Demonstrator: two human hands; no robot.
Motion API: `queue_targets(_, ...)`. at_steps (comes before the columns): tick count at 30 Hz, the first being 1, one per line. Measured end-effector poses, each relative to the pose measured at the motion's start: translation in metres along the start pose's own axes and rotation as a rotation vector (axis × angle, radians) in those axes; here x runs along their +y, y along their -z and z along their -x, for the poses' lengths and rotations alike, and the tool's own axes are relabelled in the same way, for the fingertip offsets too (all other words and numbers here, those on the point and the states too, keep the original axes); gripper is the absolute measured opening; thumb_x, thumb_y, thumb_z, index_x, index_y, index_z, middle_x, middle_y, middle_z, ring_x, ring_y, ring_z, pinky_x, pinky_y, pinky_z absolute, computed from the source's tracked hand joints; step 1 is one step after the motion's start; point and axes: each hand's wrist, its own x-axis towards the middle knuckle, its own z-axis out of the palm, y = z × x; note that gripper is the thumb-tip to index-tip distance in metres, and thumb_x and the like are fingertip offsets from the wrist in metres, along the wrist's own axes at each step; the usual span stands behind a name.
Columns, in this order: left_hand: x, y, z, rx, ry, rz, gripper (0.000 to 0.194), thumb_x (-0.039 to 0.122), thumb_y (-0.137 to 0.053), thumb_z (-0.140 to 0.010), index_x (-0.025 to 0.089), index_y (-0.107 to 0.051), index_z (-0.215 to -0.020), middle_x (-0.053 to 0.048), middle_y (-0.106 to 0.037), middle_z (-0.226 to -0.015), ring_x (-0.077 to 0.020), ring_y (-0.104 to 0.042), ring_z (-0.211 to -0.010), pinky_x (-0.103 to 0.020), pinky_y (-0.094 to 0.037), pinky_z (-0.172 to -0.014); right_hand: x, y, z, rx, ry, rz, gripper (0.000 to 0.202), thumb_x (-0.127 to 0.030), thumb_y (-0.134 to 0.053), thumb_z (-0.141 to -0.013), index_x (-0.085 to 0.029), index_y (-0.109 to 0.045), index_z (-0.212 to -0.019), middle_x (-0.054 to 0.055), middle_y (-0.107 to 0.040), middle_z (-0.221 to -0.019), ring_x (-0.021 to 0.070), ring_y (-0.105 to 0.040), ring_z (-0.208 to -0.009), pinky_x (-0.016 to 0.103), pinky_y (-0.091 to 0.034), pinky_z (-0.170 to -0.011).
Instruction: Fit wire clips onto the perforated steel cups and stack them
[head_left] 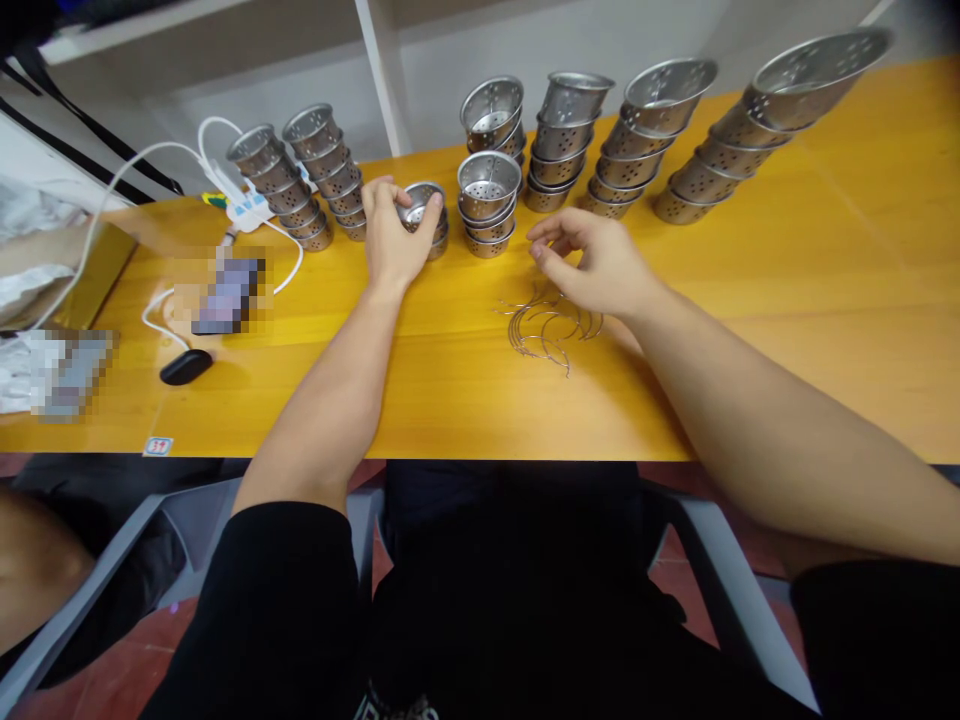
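My left hand [397, 228] is wrapped round a short stack of perforated metal cups [425, 208], its thumb and fingers on the rim. Just right of it stands another short stack of cups [489, 190], untouched. Over the table, my right hand [589, 255] is held with curved fingers, thumb apart from the fingertips, and nothing shows between them. Several thin curved metal wires [544, 335] lie in a loose pile below and left of that hand.
Taller cup stacks stand behind, such as one at the right [720, 165] and one at the left [285, 190]. A power strip [249, 208], a blurred phone [229, 295] and a black mouse-like object [186, 367] are on the yellow table [450, 400]. A person's knee [37, 560] shows lower left.
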Motion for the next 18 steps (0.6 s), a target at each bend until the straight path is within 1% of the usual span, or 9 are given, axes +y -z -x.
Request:
queue_targets(2, 0.002, -0.003, 0.002, 0.024, 0.004, 0.031, 0.082, 0.110, -0.089, -0.095, 0.033, -0.065, -0.107, -0.011, -0.076, -0.135, -0.0368, -0.081, -0.141, -0.060, -0.064, -0.140, 0.002, -0.001, 0.000, -0.008, -0.004, 0.011, 0.043, -0.071, -0.088, -0.114, -0.032, -0.092, -0.133, 0.013, -0.096, -0.124, 0.0449, -0.092, -0.100, 0.078, -0.082, -0.105)
queue_targets(4, 0.006, -0.005, 0.004, 0.033, 0.023, 0.063, 0.086, 0.118, -0.074, -0.098, 0.033, -0.067, -0.105, -0.006, -0.075, -0.111, -0.0322, -0.083, -0.117, -0.056, -0.069, -0.127, 0.001, -0.001, 0.000, -0.017, -0.015, 0.009, 0.043, -0.072, -0.087, -0.114, -0.032, -0.091, -0.131, 0.014, -0.095, -0.123, 0.0442, -0.090, -0.097, 0.077, -0.082, -0.100)
queue_targets(7, 0.013, -0.007, 0.007, 0.026, 0.033, 0.093, 0.093, 0.123, -0.056, -0.102, 0.031, -0.065, -0.090, -0.003, -0.063, -0.086, -0.0305, -0.082, -0.102, -0.053, -0.072, -0.116, -0.002, -0.001, 0.000, -0.025, -0.027, -0.007, 0.045, -0.076, -0.086, -0.113, -0.033, -0.088, -0.127, 0.014, -0.094, -0.119, 0.0428, -0.088, -0.096, 0.076, -0.081, -0.096)
queue_targets(9, 0.018, -0.008, 0.009, -0.008, 0.038, 0.123, 0.098, 0.125, -0.048, -0.102, 0.031, -0.066, -0.083, -0.004, -0.062, -0.081, -0.0306, -0.082, -0.097, -0.054, -0.075, -0.111, -0.004, -0.001, 0.000, -0.031, -0.029, -0.027, 0.048, -0.078, -0.086, -0.113, -0.033, -0.086, -0.127, 0.014, -0.094, -0.118, 0.0432, -0.088, -0.099, 0.078, -0.080, -0.098)
queue_targets(11, 0.022, -0.008, 0.013, -0.087, 0.083, 0.183, 0.102, 0.128, -0.041, -0.100, 0.031, -0.069, -0.082, -0.005, -0.062, -0.076, -0.0301, -0.083, -0.089, -0.054, -0.078, -0.102, -0.005, -0.002, 0.000, -0.040, -0.034, -0.050, 0.050, -0.080, -0.087, -0.112, -0.032, -0.085, -0.127, 0.015, -0.093, -0.119, 0.0444, -0.088, -0.101, 0.079, -0.078, -0.101)
queue_targets(14, 0.027, -0.011, 0.020, -0.238, 0.197, 0.272, 0.107, 0.129, -0.035, -0.099, 0.030, -0.073, -0.082, -0.005, -0.063, -0.065, -0.0287, -0.082, -0.071, -0.051, -0.080, -0.078, 0.000, -0.004, 0.001, -0.050, -0.049, -0.073, 0.048, -0.078, -0.089, -0.111, -0.035, -0.083, -0.131, 0.014, -0.093, -0.126, 0.0435, -0.087, -0.103, 0.078, -0.077, -0.105)
queue_targets(16, 0.028, -0.014, 0.023, -0.290, 0.237, 0.298, 0.105, 0.128, -0.036, -0.100, 0.031, -0.071, -0.079, -0.006, -0.067, -0.062, -0.0275, -0.080, -0.063, -0.048, -0.079, -0.065, 0.007, -0.006, 0.001, -0.045, -0.035, -0.080, 0.047, -0.073, -0.088, -0.111, -0.033, -0.081, -0.135, 0.014, -0.094, -0.128, 0.0422, -0.087, -0.101, 0.077, -0.077, -0.103)
queue_targets(17, 0.026, -0.016, 0.023, -0.281, 0.231, 0.299, 0.103, 0.127, -0.041, -0.101, 0.031, -0.069, -0.078, -0.006, -0.069, -0.063, -0.0270, -0.080, -0.062, -0.048, -0.079, -0.064, 0.012, -0.007, 0.000, -0.041, -0.027, -0.087, 0.048, -0.070, -0.088, -0.111, -0.032, -0.079, -0.139, 0.014, -0.094, -0.128, 0.0420, -0.087, -0.100, 0.077, -0.078, -0.101)
queue_targets(18, 0.023, -0.019, 0.023, -0.254, 0.207, 0.293, 0.098, 0.126, -0.049, -0.100, 0.032, -0.068, -0.080, -0.006, -0.072, -0.067, -0.0271, -0.081, -0.065, -0.050, -0.082, -0.067, 0.017, -0.009, 0.000, -0.040, -0.023, -0.097, 0.051, -0.068, -0.088, -0.110, -0.031, -0.078, -0.144, 0.014, -0.094, -0.128, 0.0423, -0.087, -0.101, 0.077, -0.078, -0.101)
